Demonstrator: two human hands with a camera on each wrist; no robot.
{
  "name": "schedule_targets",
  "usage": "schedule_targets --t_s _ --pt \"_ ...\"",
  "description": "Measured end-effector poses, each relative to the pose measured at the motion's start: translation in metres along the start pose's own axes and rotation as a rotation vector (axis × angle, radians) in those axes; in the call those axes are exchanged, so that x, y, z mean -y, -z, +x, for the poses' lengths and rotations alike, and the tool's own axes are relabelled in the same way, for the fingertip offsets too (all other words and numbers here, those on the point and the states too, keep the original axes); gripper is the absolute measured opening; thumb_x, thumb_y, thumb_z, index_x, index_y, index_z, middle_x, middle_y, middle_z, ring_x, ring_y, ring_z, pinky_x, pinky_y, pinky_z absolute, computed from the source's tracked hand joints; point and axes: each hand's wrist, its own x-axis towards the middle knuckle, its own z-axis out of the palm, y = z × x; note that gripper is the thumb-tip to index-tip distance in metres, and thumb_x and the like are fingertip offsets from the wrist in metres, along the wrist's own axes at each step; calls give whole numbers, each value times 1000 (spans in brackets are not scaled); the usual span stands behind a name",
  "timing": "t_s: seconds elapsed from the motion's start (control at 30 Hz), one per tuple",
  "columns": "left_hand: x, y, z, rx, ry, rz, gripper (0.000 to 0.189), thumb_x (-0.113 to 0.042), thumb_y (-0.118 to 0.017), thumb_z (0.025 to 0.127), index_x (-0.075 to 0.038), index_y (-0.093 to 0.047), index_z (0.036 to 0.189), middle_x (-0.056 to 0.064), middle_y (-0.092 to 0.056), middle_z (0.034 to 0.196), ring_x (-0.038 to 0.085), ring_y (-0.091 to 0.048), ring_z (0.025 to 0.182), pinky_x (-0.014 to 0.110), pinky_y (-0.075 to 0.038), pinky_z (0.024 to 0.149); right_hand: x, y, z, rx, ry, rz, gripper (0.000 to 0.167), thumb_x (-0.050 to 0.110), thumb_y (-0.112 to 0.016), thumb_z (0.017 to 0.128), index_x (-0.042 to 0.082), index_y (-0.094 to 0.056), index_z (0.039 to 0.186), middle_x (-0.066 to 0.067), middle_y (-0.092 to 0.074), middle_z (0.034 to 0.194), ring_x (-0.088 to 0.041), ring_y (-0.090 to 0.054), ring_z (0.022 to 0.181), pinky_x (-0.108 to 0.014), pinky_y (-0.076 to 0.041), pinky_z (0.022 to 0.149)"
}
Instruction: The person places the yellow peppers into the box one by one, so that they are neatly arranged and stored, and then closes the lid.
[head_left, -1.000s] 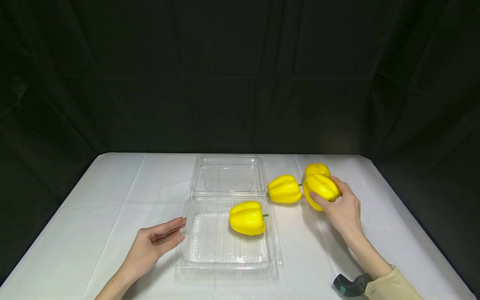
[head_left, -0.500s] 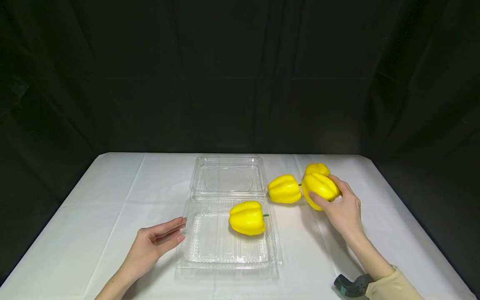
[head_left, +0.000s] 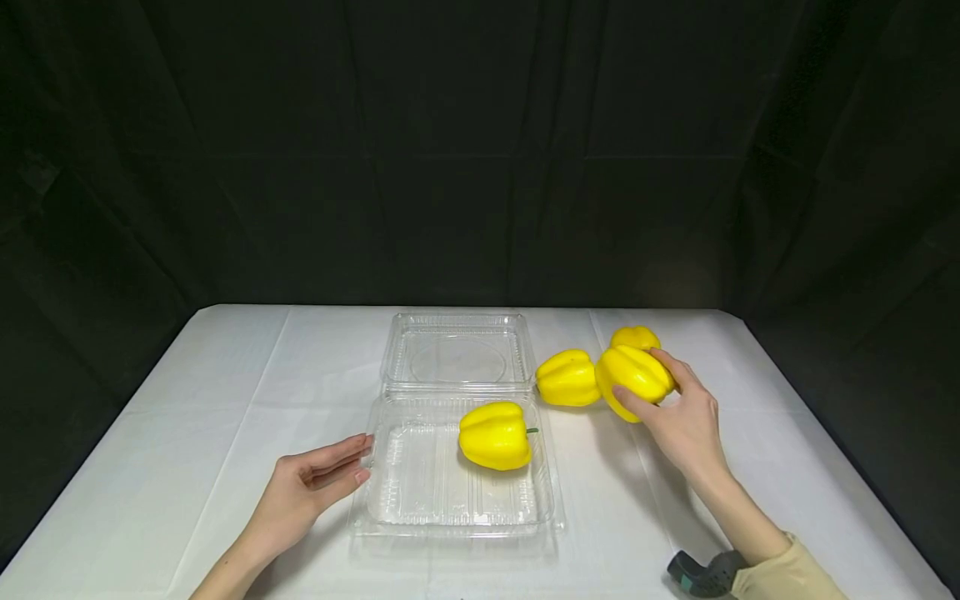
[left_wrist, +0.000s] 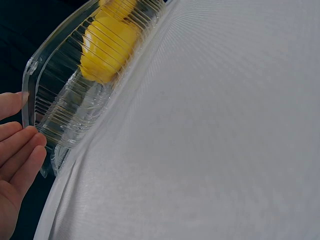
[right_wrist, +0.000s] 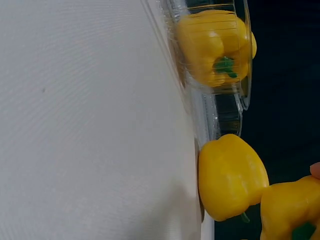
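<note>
My right hand (head_left: 686,417) holds a yellow bell pepper (head_left: 633,379), thumb on the near side and fingers on the far side. This pepper is raised off the table; its green stem (right_wrist: 304,231) shows in the right wrist view. Another yellow bell pepper (head_left: 567,379) lies just left of it, and a third (head_left: 635,337) is partly hidden behind it. One more bell pepper (head_left: 495,437) lies in the base of a clear plastic clamshell container (head_left: 420,532). My left hand (head_left: 296,492), fingers fairly straight, touches the container's left rim with its fingertips (left_wrist: 31,131).
The container's clear lid (head_left: 457,350) lies folded back behind the base. A white cloth covers the table (head_left: 202,400), and a black curtain (head_left: 480,158) hangs behind. A dark wrist device (head_left: 705,573) sits at my right cuff.
My right hand has shifted slightly left with the bell pepper, which now overlaps the stem of the pepper beside it. The left hand and container stay in place.
</note>
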Motion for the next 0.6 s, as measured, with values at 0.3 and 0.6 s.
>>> schedule_targets --t_s 0.3,0.6 --pt "0 0 0 1 3 -2 46 -13 -77 89 0 -64 131 12 -65 133 6 -65 116 24 -57 94 5 2 -4 5 19 23 79 38 -75 89 10 -38 153 -20 -45 150 -42 -42 132 -64 -42 102" --pt "0 0 1 3 -15 -9 46 -12 -76 89 2 -63 131 15 -65 132 6 -65 115 24 -57 93 12 3 -9 24 46 38 78 37 -76 88 9 -40 152 -20 -46 150 -43 -40 135 -67 -41 104"
